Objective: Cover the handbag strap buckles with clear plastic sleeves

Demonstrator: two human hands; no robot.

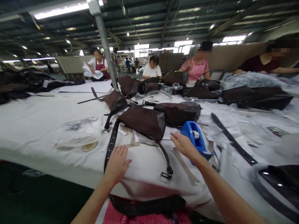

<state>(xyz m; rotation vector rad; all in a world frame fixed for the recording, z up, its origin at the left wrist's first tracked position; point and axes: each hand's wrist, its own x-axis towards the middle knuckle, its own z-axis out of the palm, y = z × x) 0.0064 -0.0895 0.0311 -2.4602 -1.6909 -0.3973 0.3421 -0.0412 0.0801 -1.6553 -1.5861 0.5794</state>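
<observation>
A dark brown pouch with black ends (142, 121) lies on the white-covered table in front of me. My left hand (118, 161) is open, fingers flat over the table next to the pouch's black holed strap (112, 143); whether it touches the strap I cannot tell. My right hand (183, 144) is open and empty, its fingers pointing left just beyond the pouch's right end. A blue tape dispenser (191, 137) stands right beside that hand. Between my hands lies a short strap with a metal buckle (166, 175). At my red checked apron (130, 216), a blurred black strap (149, 205) curves along the table edge.
More brown pouches (177, 112) are heaped across the table, with paper scraps (134, 138) among them. Clear plastic bags (79, 133) lie at left. A black strap (231, 138) and a grey-rimmed black item (263, 177) lie at right. Several people sit or stand beyond; a post (105, 43) rises behind.
</observation>
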